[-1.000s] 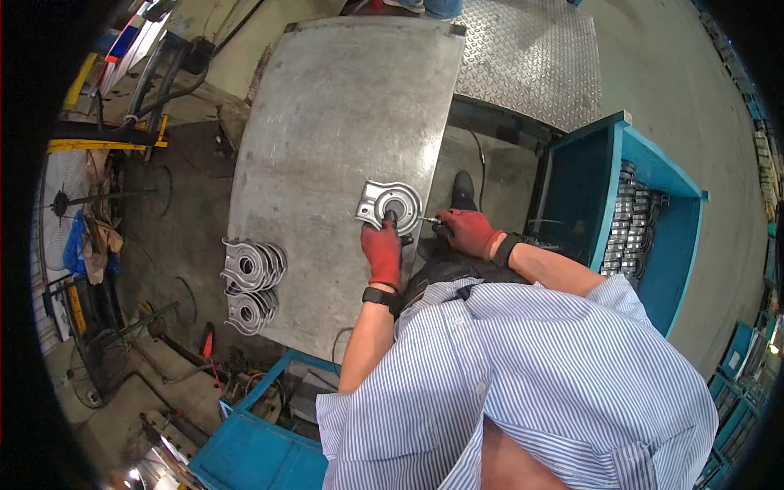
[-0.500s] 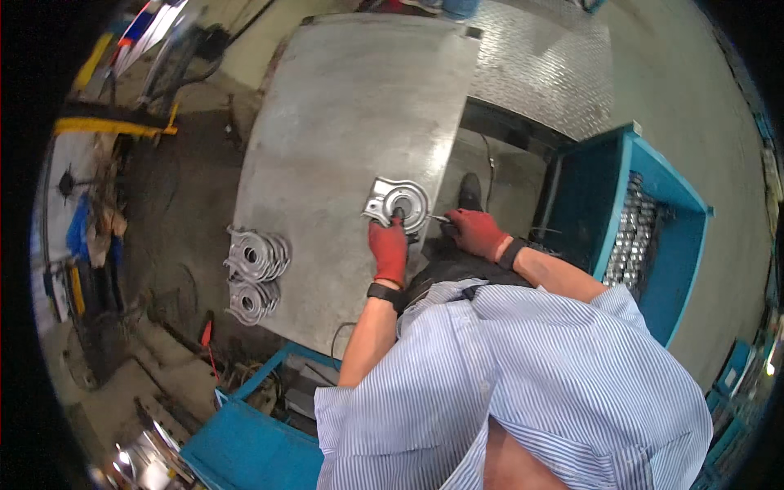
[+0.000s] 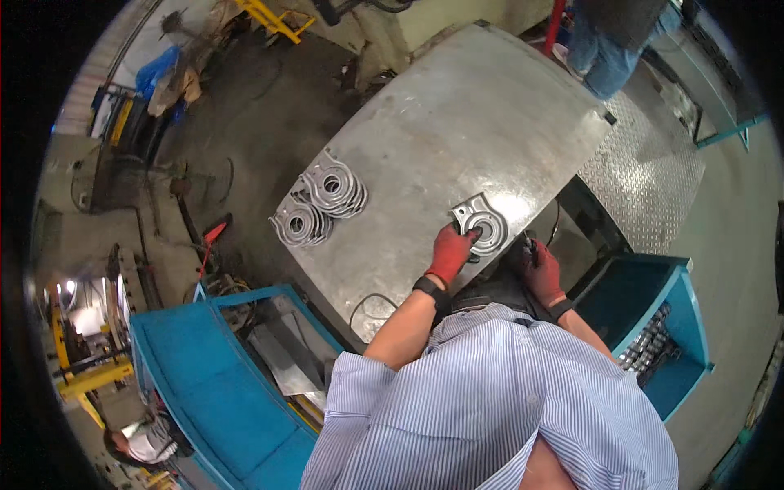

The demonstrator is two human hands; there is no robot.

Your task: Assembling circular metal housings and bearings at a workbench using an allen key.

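A shiny stamped metal bracket [image 3: 499,224] with a round ringed opening lies at the table's right edge. My left hand [image 3: 451,251], in a red glove with dark fingertips, grips its near left side, fingers closed on the rim. Just off the table edge, my right hand [image 3: 542,276], gloved alike, is closed around a slim hand tool [image 3: 529,239]. Its tip stands apart from the bracket, and its exact kind is too small to make out. Two piles of similar brackets [image 3: 349,194] sit near the table's left edge.
The grey metal table [image 3: 425,147] spans the middle. A blue bin [image 3: 684,294] with many small metal parts stands at right, a blue cabinet [image 3: 204,359] at lower left. Tread plate [image 3: 633,155] lies beyond the table. One person [image 3: 608,57] stands at far right, another [image 3: 151,441] at lower left.
The view has turned, so the table appears slanted. The right hand's tool has drawn back from the bracket's rim toward my body. My left hand still holds the bracket.
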